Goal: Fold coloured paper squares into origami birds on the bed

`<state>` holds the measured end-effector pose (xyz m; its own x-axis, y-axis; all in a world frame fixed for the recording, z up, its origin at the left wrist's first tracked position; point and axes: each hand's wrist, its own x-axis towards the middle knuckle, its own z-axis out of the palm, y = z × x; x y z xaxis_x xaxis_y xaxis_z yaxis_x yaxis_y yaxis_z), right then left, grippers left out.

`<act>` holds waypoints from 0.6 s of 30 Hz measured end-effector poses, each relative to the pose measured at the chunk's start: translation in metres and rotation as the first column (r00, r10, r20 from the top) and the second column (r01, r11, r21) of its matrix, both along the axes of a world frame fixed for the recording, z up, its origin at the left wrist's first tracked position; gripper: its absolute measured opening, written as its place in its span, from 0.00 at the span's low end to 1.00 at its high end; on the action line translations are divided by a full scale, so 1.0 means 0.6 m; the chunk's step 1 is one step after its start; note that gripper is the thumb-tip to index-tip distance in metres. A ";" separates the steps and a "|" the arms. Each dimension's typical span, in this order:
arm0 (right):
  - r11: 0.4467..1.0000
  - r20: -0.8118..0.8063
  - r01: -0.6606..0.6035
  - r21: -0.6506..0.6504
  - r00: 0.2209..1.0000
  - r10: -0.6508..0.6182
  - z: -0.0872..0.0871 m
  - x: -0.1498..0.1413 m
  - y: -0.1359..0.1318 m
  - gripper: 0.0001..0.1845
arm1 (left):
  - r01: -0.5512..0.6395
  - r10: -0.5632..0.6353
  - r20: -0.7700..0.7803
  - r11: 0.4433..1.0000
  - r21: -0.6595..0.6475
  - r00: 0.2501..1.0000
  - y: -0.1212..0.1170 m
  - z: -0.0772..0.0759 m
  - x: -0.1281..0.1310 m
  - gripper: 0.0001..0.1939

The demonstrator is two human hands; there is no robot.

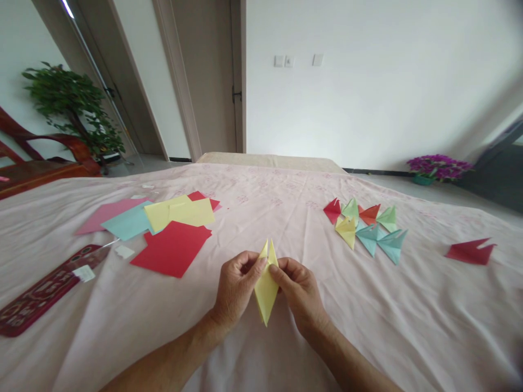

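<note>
A yellow folded paper (266, 296), a narrow diamond with two points split apart at its top, is held upright just above the cloth. My left hand (237, 283) pinches its left edge between thumb and fingers. On the opposite edge, my right hand (300, 288) grips it the same way, thumb on the front face. The fingertips behind the paper are hidden. Ahead and to the right lie several finished folded shapes, among them a yellow one (346, 231) and a blue one (392, 245). A red folded piece (470, 252) lies apart, farther right.
Loose sheets in red (174, 253), yellow (192, 212), blue (127, 220) and pink (108, 213) overlap at the left. A dark red patterned phone case (44, 288) and small white scraps (84, 273) lie nearer. Everything rests on a wrinkled pink cloth (269, 190).
</note>
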<state>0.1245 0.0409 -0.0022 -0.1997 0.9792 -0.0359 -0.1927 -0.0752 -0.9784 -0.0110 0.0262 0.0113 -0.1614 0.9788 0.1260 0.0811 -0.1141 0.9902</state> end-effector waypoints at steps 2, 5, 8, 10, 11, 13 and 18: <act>1.000 0.005 0.003 0.000 1.000 -0.003 -0.002 0.002 0.001 0.18 | 0.025 -0.025 -0.014 1.000 -0.010 1.000 0.001 0.000 -0.001 0.14; 1.000 0.015 -0.004 0.016 1.000 0.004 -0.003 0.004 0.004 0.18 | 0.027 -0.027 0.001 0.999 -0.028 1.000 0.001 0.001 0.000 0.15; 0.999 0.012 -0.012 0.036 1.000 0.012 -0.001 0.003 0.005 0.18 | 0.026 -0.025 0.014 0.999 -0.030 1.000 -0.002 0.002 0.002 0.16; 0.999 0.005 -0.012 0.037 1.000 0.012 0.001 0.001 0.006 0.18 | 0.017 -0.017 0.003 1.000 -0.022 1.000 -0.004 0.003 0.004 0.16; 0.999 0.004 -0.010 0.036 1.000 0.010 0.001 0.001 0.006 0.18 | 0.013 -0.013 -0.002 1.000 -0.019 1.000 -0.005 0.003 0.004 0.16; 0.999 0.015 -0.001 0.037 1.000 0.000 0.002 0.001 0.005 0.18 | 0.005 -0.005 -0.012 1.000 -0.012 1.000 -0.007 0.003 0.005 0.16; 0.998 0.051 0.025 0.057 0.998 -0.028 -0.001 0.002 0.001 0.17 | -0.002 0.003 -0.030 1.000 0.010 1.000 -0.011 0.003 0.007 0.15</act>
<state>0.1257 0.0418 -0.0028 -0.1734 0.9848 0.0097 -0.1424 -0.0153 -0.9897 -0.0069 0.0199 0.0133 -0.1598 0.9771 0.1407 0.1111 -0.1239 0.9861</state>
